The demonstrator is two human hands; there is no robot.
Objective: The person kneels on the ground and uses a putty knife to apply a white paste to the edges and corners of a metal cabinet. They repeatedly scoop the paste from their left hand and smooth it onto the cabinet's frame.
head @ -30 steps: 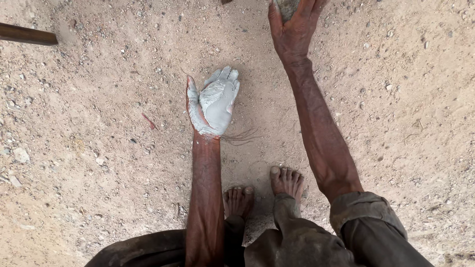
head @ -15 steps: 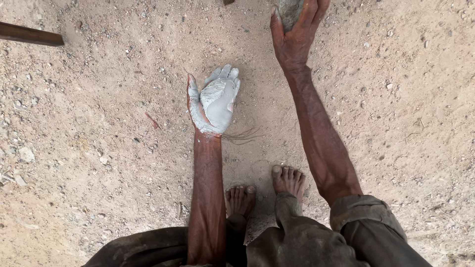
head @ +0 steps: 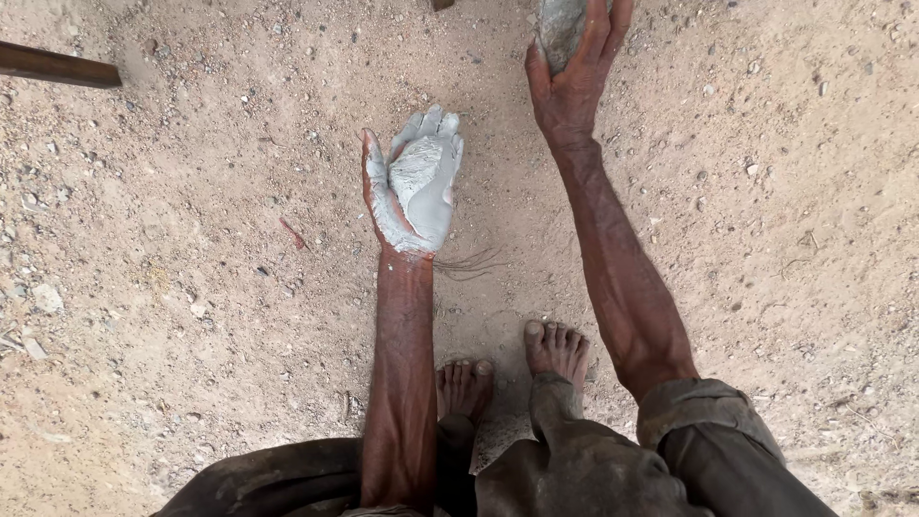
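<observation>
- The left hand [head: 414, 187] is held palm up with the fingers loosely spread, above the sandy ground [head: 191, 287]; palm and fingers are coated in wet grey clay-like paste [head: 421, 177], and a small smear of it rests in the cupped palm.
- The right hand [head: 572, 81] reaches further forward, its fingers wrapped around a rounded grey lump of stone or clay [head: 558, 29] at the top edge of the view; the lump is partly cut off by the frame, so its full shape cannot be told.
- The two hands are apart, the right one higher in the view than the left.
- Two bare feet stand side by side on the ground below the forearms: the left foot [head: 464, 383] and the right foot [head: 557, 349].
- Dark, dusty trousers [head: 574, 474] cover the bent knees at the bottom of the view.
- A dark brown wooden bar [head: 57, 65] lies at the upper left edge, well apart from both hands.
- Small pebbles are scattered across the pale sand.
</observation>
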